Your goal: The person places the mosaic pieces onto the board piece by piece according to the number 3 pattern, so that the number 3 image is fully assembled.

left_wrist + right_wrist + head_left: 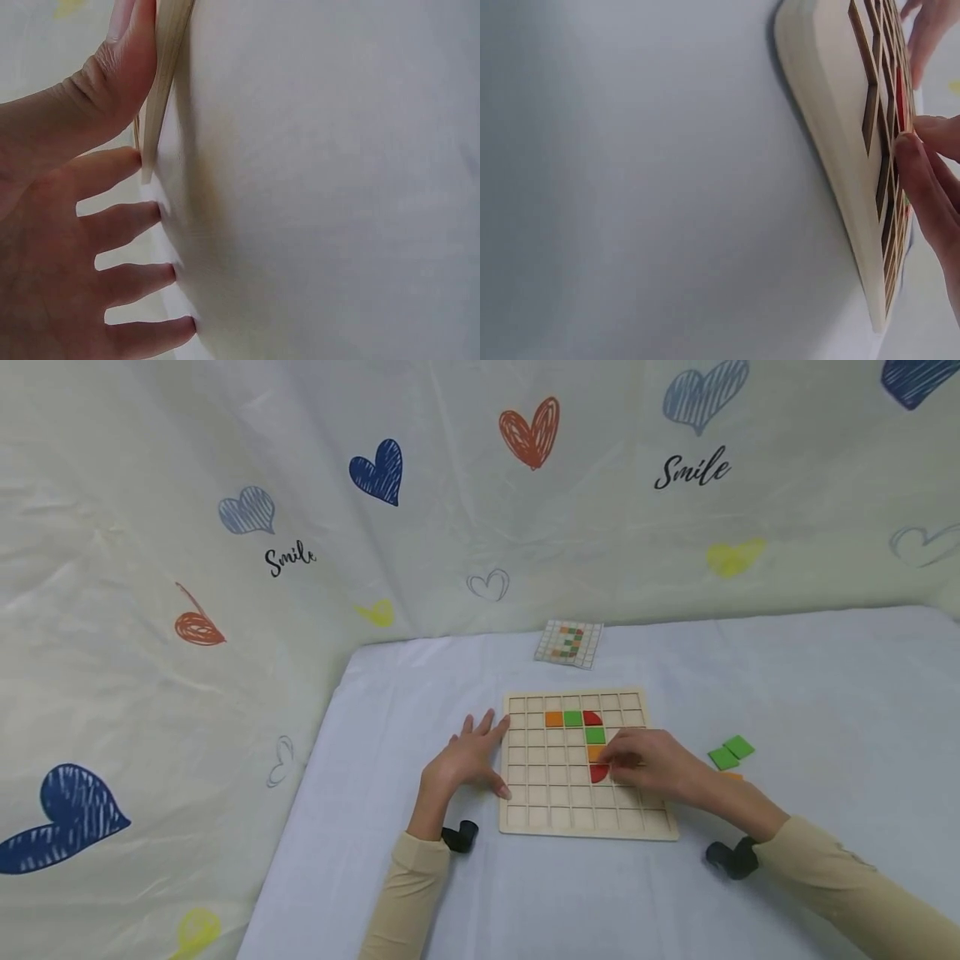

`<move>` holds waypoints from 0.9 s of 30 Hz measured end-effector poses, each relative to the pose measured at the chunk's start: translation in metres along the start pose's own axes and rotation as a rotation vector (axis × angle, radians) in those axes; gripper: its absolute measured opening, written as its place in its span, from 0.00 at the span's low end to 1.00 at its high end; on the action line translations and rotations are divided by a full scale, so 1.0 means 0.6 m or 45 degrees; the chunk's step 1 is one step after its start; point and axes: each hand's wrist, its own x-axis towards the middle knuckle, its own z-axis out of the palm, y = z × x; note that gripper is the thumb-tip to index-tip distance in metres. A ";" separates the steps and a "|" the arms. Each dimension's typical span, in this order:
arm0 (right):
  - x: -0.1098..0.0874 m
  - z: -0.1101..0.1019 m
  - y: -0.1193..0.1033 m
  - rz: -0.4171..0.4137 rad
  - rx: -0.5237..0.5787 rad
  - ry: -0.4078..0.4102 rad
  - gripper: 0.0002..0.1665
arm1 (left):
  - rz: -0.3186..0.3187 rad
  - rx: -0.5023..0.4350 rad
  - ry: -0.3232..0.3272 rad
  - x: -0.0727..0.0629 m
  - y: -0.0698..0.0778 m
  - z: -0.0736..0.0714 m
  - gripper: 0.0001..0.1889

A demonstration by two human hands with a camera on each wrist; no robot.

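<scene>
Head view: a pale wooden board (pixel 540 817), its face divided by thin ridges into square recesses, is laid flat on a white cloth (pixel 585 902). Set in the recesses are a flat orange square (pixel 553 718), a green square (pixel 573 718) and a red quarter-round (pixel 592 718) in a row — below the last, a column of green, orange and red. The board's left edge is touched by the left hand (pixel 467 758), fingers spread; the column's lower end is reached by the right hand (pixel 652 764), fingers bent. Loose green tiles (pixel 724 758) are scattered beyond the right forearm, and a small gridded card (pixel 567 644) is placed behind the board. Left wrist view: the thumb is pressed along the smooth wooden rim, the fingers fanned apart. Right wrist view: thumb and fingertip are brought close over the ridges, beside a red piece — whether a tile is pinched cannot be told.
</scene>
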 end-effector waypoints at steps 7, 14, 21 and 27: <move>-0.014 -0.010 0.007 -0.028 0.000 0.050 0.12 | -0.010 0.003 0.005 -0.004 -0.002 -0.003 0.65; -0.018 -0.015 0.011 -0.034 0.006 0.046 0.13 | -0.017 0.000 0.012 -0.004 -0.009 -0.003 0.65; 0.000 0.002 0.004 -0.026 0.027 0.010 0.11 | -0.014 -0.017 0.008 -0.002 -0.009 -0.001 0.64; 0.007 0.015 -0.002 -0.032 -0.024 -0.022 0.10 | -0.010 -0.027 0.006 -0.003 0.000 0.000 0.64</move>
